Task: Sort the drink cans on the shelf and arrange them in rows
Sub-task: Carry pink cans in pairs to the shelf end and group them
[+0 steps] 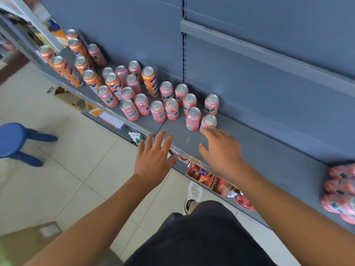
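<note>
While both hands reach out over the front of the shelf (pixel 259 150), neither holds anything. The left hand (pixel 155 158) hovers flat above the shelf lip with its fingers spread wide. The right hand (pixel 221 148) is open too, its fingers (pixel 209 131) stretched to the foot of the nearest pink can (pixel 209 121); whether they touch it or stop just short, I cannot tell. Off to the right, on the same shelf, lies a blurred wrapped pack (pixel 340 191) of pink cans, well apart from the hands.

Just beyond the nearest can stands a loose crowd of upright pink cans (pixel 165 110), staggered rather than lined up. Deeper in, a tall orange can (pixel 150 81) stands among them, and another orange one (pixel 113 83) sits further left, so the colours are mixed. Furthest away, at the left end, the orange cans (pixel 76 47) gather in something closer to a group.

My judgement is that the sorting is partly done and the row-making has barely begun. The step in hand looks like taking up the front pink can. The next move calls for the right hand to close round it and set it square against its neighbours, while the left hand steadies them so that none tips.
</note>
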`<state>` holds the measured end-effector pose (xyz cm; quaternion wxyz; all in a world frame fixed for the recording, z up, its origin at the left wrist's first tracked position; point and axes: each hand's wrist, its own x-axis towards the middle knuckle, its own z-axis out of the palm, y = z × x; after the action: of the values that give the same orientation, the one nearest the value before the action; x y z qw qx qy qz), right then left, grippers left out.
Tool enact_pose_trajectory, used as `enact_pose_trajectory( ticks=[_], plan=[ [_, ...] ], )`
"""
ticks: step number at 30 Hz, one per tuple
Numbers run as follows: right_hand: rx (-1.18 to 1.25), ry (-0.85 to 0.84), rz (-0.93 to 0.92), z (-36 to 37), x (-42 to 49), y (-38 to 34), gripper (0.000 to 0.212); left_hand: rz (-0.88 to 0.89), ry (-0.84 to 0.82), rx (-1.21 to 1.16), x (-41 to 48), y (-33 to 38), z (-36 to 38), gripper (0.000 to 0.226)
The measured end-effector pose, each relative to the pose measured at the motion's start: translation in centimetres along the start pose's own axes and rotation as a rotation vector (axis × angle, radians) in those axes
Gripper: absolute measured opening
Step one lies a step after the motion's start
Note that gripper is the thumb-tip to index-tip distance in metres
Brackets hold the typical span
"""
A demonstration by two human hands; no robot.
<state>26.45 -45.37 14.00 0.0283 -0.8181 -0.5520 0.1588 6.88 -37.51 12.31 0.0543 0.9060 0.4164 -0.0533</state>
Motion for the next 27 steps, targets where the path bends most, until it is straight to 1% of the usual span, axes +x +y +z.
enact_pose_trajectory(
  ticks=[3,6,11,13,15,18,22,27],
  plan=[
    [0.013,-0.012,0.038,0.2,2.4,1.6,0.035,0.009,-0.073,0.017,3.4,0.0,0.2,0.063],
    [0.036,-0.041,0.089,0.4,4.7,3.3,0.033,0.02,-0.13,0.024,6.7,0.4,0.8,0.064],
    [0.094,-0.108,0.213,1.4,7.4,5.4,0.044,0.051,-0.183,0.015,11.1,1.3,2.3,0.065],
    [0.131,-0.122,0.223,1.6,7.3,5.3,0.048,0.038,-0.18,0.001,11.3,1.5,2.4,0.067],
    [0.184,-0.17,0.35,3.0,9.6,6.3,0.051,0.065,-0.235,-0.015,14.6,1.4,4.4,0.069],
    [0.218,-0.163,0.368,3.9,10.1,6.1,0.056,0.068,-0.224,0.004,16.0,1.1,5.0,0.074],
    [0.225,-0.166,0.411,6.3,12.4,6.4,0.063,0.169,-0.26,0.029,19.6,0.1,7.5,0.08],
    [0.276,-0.162,0.42,9.3,14.7,7.0,0.079,0.324,-0.142,-0.075,22.8,-1.8,11.2,0.082]
  ],
)
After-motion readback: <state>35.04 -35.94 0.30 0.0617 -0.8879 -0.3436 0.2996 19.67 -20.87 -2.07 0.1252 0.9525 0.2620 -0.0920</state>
